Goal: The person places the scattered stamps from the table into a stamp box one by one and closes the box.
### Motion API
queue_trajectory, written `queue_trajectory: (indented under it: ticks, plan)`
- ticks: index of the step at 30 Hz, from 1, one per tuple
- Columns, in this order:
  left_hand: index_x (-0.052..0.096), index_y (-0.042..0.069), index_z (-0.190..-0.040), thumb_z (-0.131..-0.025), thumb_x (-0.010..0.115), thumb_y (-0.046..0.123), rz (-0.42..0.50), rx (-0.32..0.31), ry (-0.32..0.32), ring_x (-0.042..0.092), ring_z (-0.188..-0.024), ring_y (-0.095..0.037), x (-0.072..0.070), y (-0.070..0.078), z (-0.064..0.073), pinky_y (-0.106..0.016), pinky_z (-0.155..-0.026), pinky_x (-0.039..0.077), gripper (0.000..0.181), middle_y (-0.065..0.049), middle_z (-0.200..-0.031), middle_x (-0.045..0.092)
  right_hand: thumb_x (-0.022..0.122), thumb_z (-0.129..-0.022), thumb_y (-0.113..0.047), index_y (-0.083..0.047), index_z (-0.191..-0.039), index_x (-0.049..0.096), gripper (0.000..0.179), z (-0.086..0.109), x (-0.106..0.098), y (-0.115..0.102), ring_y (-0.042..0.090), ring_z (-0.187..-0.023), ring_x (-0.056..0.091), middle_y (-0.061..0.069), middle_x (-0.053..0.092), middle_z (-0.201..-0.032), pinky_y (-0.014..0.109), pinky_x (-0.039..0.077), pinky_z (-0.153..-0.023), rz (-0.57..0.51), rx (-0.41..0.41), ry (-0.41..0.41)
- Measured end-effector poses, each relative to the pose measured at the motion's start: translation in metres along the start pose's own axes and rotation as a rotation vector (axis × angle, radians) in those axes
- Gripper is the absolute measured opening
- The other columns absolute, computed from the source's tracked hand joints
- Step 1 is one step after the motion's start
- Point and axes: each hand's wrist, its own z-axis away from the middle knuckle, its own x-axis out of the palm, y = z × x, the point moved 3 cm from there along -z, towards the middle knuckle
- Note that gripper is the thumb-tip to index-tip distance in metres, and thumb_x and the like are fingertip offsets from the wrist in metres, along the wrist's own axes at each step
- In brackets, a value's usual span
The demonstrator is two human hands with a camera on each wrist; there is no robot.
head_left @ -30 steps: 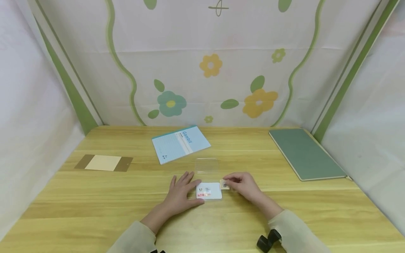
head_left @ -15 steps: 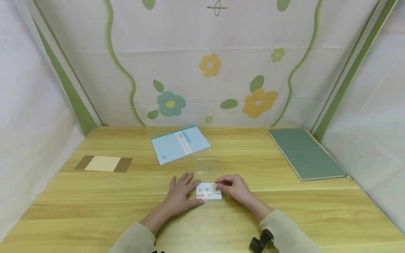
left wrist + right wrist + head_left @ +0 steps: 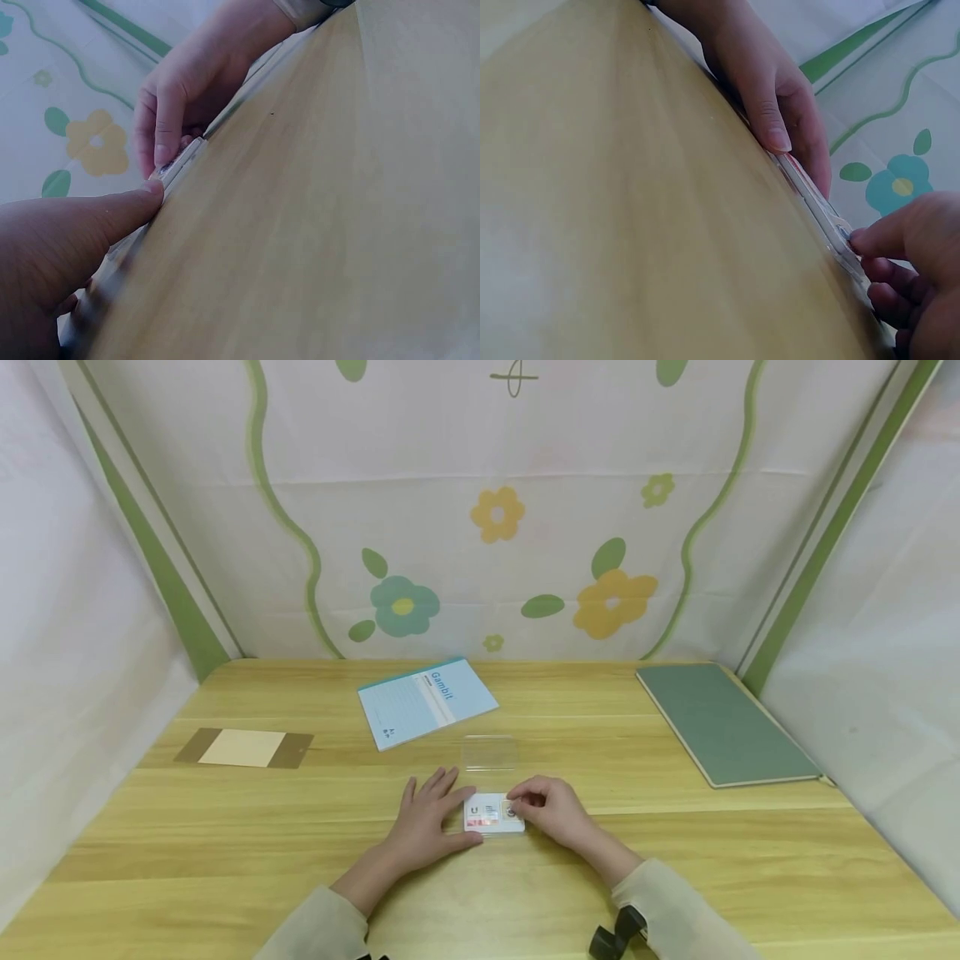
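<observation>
A thin white rectangular piece with a printed label (image 3: 482,814) lies on the table, with clear plastic showing along its near edge. My left hand (image 3: 426,823) rests at its left end, fingers spread, thumb at the near edge and index finger at the far edge. On its right end sits a small cream square with a dark round mark (image 3: 507,811). My right hand (image 3: 556,812) pinches this square between thumb and index finger, partly covering it. Seen from the right wrist, the white piece (image 3: 810,193) shows its thin side between both hands.
A clear plastic rectangle (image 3: 490,752) lies just beyond the white piece. Farther back is a light blue notebook (image 3: 427,703). A green notebook (image 3: 727,725) lies at the right, and a brown card with a cream middle (image 3: 243,748) at the left. Fabric walls enclose the table.
My right hand has moved left, bringing the small square from beside the white piece onto its right end. During the last half second it shifted only slightly. My left hand has stayed put.
</observation>
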Motion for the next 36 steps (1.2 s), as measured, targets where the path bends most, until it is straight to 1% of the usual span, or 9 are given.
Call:
queue_trajectory:
  ticks: [6,14,20,22,27,29,30,33,36]
  plan:
    - [0.05,0.016,-0.122,-0.071,0.057,0.057,0.002,0.001,0.0,0.019,-0.125,-0.031,-0.001,0.001,-0.001,-0.057,-0.094,0.003,0.066,-0.014,-0.134,0.031,0.064,-0.076,-0.004,-0.008,-0.082,0.066,0.008,0.001,0.0,-0.001,0.012,-0.059,0.043,-0.004,0.05,-0.068,0.022,0.037,-0.051,0.036,-0.027,0.012]
    - [0.049,0.016,-0.123,-0.071,0.057,0.057,0.0,-0.005,-0.003,0.019,-0.125,-0.03,-0.001,0.0,-0.002,-0.056,-0.094,0.002,0.066,-0.014,-0.135,0.03,0.063,-0.076,-0.004,-0.008,-0.083,0.065,0.007,0.0,0.0,-0.002,0.011,-0.058,0.043,-0.004,0.049,-0.067,0.021,0.036,-0.05,0.051,-0.019,-0.001]
    - [0.044,0.015,-0.127,-0.07,0.056,0.059,0.031,-0.006,-0.013,0.02,-0.124,-0.03,-0.003,-0.003,-0.004,-0.057,-0.094,0.003,0.073,-0.013,-0.134,0.032,0.065,-0.075,-0.006,-0.004,-0.086,0.064,0.011,-0.002,-0.006,-0.002,0.013,-0.058,0.044,-0.001,0.051,-0.067,0.021,0.038,-0.049,-0.006,0.012,-0.004]
    - [0.041,0.014,-0.129,-0.07,0.057,0.058,0.043,-0.015,-0.007,0.022,-0.124,-0.031,-0.007,-0.006,-0.007,-0.057,-0.093,0.003,0.075,-0.013,-0.133,0.033,0.065,-0.074,-0.003,0.001,-0.087,0.063,0.014,-0.002,-0.012,-0.012,0.015,-0.06,0.046,0.001,0.052,-0.068,0.022,0.039,-0.05,-0.027,0.013,-0.003]
    - [0.039,0.01,-0.13,-0.073,0.058,0.054,0.113,-0.069,0.034,0.025,-0.122,-0.03,-0.019,-0.013,-0.018,-0.057,-0.094,0.002,0.075,-0.013,-0.132,0.035,0.065,-0.075,-0.007,0.003,-0.096,0.06,0.024,-0.01,-0.027,-0.011,0.017,-0.069,0.05,0.003,0.055,-0.075,0.025,0.043,-0.059,-0.038,0.024,-0.024]
    - [0.039,0.009,-0.129,-0.073,0.058,0.053,0.148,-0.094,0.047,0.027,-0.122,-0.029,-0.022,-0.016,-0.024,-0.056,-0.094,0.003,0.074,-0.012,-0.131,0.037,0.067,-0.075,-0.014,0.0,-0.102,0.059,0.031,-0.016,-0.031,0.0,0.017,-0.075,0.051,0.003,0.056,-0.082,0.029,0.044,-0.066,-0.026,0.036,-0.028]
    - [0.039,0.009,-0.129,-0.073,0.058,0.053,0.165,-0.105,0.049,0.027,-0.122,-0.029,-0.022,-0.017,-0.027,-0.056,-0.095,0.003,0.074,-0.012,-0.131,0.037,0.067,-0.075,-0.015,-0.001,-0.105,0.058,0.034,-0.019,-0.033,0.002,0.019,-0.079,0.052,0.005,0.057,-0.087,0.031,0.044,-0.069,-0.014,0.04,-0.025]
    - [0.039,0.01,-0.13,-0.074,0.058,0.052,0.192,-0.142,0.049,0.027,-0.122,-0.028,-0.022,-0.02,-0.035,-0.054,-0.096,0.004,0.073,-0.01,-0.131,0.038,0.067,-0.075,-0.02,-0.003,-0.112,0.055,0.042,-0.026,-0.036,0.003,0.023,-0.092,0.05,0.009,0.057,-0.101,0.039,0.041,-0.079,0.026,0.039,-0.012]
    - [0.039,0.009,-0.13,-0.074,0.058,0.051,0.199,-0.165,0.058,0.027,-0.122,-0.027,-0.019,-0.023,-0.042,-0.052,-0.097,0.004,0.072,-0.01,-0.131,0.038,0.068,-0.075,-0.023,-0.007,-0.118,0.052,0.048,-0.032,-0.037,0.006,0.026,-0.105,0.046,0.009,0.052,-0.115,0.044,0.033,-0.089,0.064,0.052,-0.001]
